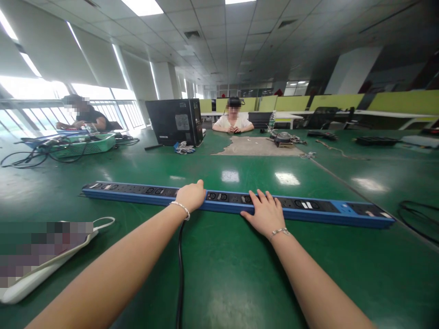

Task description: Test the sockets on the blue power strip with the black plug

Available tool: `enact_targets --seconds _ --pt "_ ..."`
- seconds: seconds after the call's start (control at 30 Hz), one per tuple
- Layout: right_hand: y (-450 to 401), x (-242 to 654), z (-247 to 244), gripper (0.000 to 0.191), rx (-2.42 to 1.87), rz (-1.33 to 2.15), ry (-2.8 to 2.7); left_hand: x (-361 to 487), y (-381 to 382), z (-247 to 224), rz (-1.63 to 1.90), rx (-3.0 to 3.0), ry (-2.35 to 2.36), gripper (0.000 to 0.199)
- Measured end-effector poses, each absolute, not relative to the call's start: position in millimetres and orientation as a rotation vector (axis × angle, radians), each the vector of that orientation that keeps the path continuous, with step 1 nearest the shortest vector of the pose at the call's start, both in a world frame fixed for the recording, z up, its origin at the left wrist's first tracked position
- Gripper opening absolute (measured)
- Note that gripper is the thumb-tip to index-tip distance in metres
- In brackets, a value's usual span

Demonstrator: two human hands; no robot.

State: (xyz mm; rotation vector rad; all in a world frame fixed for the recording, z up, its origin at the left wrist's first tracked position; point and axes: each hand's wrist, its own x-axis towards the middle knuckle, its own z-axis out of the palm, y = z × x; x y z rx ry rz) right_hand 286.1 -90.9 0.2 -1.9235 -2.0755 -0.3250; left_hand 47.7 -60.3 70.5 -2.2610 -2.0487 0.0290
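Note:
A long blue power strip point(308, 214) with black sockets lies across the green table. My left hand point(191, 195) is closed over it, left of the middle. A black power cord point(180, 269) runs from under this hand towards the near edge; its upper end is hidden by the hand. My right hand point(265, 211) lies with spread fingers on the strip's top, right of the middle, its thumb at the near side. White stickers show on some sockets to the right of it.
At the left are a phone-like object point(44, 265) in a pale case and a green basket point(85, 146) with cables. Behind the strip stands a black computer case point(174, 122). One person point(233, 122) sits opposite, another point(84, 119) at far left. Black cable point(416, 219) lies right.

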Motion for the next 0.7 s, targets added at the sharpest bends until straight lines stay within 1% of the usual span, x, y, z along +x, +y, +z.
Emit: enact_targets --seconds 0.27,0.4,0.7 --pt "-94 291 -9 0.053 -1.794 -0.452 -2.093 50 -64 66 -0.063 -2.208 -2.094 0.033" --pt "-93 292 -11 0.052 -1.778 -0.500 -2.077 50 -62 69 -0.088 -2.199 -2.127 0.030" --pt "-93 291 -9 0.052 -1.786 -0.554 -2.075 52 -64 72 -0.152 -2.193 -2.157 0.031"
